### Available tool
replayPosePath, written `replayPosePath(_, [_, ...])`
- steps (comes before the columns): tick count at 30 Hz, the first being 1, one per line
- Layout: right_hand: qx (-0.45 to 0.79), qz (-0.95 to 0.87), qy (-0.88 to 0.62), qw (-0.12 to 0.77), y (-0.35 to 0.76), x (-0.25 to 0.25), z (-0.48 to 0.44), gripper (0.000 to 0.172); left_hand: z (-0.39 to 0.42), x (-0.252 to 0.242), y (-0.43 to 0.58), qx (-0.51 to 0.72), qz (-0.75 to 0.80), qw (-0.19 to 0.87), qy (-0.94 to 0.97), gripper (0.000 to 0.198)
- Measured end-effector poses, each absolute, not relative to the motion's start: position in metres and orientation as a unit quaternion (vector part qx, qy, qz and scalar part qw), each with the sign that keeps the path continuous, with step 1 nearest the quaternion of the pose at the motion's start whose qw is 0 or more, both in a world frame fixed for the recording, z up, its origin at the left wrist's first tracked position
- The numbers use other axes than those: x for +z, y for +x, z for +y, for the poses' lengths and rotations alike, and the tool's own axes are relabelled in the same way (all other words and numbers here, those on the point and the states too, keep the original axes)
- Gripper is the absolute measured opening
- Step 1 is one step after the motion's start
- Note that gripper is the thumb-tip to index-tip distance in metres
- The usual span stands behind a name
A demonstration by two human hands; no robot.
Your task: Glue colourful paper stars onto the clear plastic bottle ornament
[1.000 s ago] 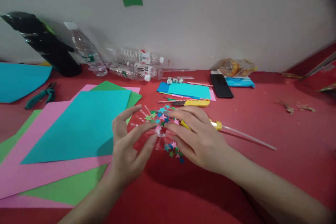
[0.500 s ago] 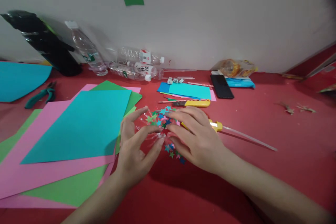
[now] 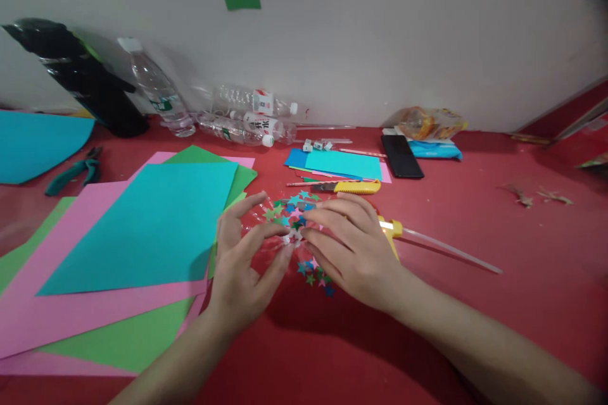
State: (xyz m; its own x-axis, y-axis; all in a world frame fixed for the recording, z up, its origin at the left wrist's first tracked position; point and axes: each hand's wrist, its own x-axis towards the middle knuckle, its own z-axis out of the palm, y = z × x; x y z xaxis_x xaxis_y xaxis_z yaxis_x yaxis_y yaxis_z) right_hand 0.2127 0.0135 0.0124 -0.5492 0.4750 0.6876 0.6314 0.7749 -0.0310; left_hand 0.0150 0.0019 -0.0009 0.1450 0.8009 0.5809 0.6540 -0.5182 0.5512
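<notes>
A clear plastic piece (image 3: 294, 238) with petal-like flaps lies between my hands, small and partly covered by fingers. My left hand (image 3: 247, 266) pinches its near middle between thumb and forefinger, the other fingers curving over the far-left flaps. From the right, my right hand (image 3: 354, 247) presses its bunched fingertips against the same piece. Small coloured paper stars (image 3: 294, 200) in blue, green and pink spread just beyond the fingertips. More loose stars (image 3: 311, 279) lie below the right fingers. Behind the right hand shows a yellow glue gun (image 3: 391, 228), with a long translucent glue stick (image 3: 451, 250) extending right.
Coloured paper sheets (image 3: 152, 221) cover the left side, with pliers (image 3: 78, 172) behind them. A yellow cutter (image 3: 356, 187), small paper cards (image 3: 342, 163) and a black phone (image 3: 401, 156) lie beyond my hands. Plastic bottles (image 3: 237, 126) line the wall.
My left thumb and forefinger have shifted slightly left. The right fingers have drawn back a little to the right, uncovering more of the stars and of the clear piece's middle.
</notes>
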Motion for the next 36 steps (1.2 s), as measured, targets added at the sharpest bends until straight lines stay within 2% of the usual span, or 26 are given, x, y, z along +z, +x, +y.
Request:
replayPosePath(15, [-0.155,-0.859,-0.303,0.382,0.22,0.006,0.023,0.012,0.001,-0.001,0.015,0.444,0.486,0.097,0.746,0.008])
replayPosePath(25, [-0.154,-0.857,-0.302,0.388,0.221,0.009,0.02,0.02,0.001,-0.001,0.015,0.443,0.47,0.071,0.76,0.009])
replayPosePath(29, [-0.143,-0.848,-0.283,0.425,0.218,0.017,0.013,0.015,0.001,0.001,0.015,0.451,0.465,0.068,0.759,0.01])
replayPosePath(36, [-0.15,-0.858,-0.271,0.411,0.214,0.017,0.006,0.013,-0.002,0.003,0.014,0.453,0.452,0.065,0.766,0.012])
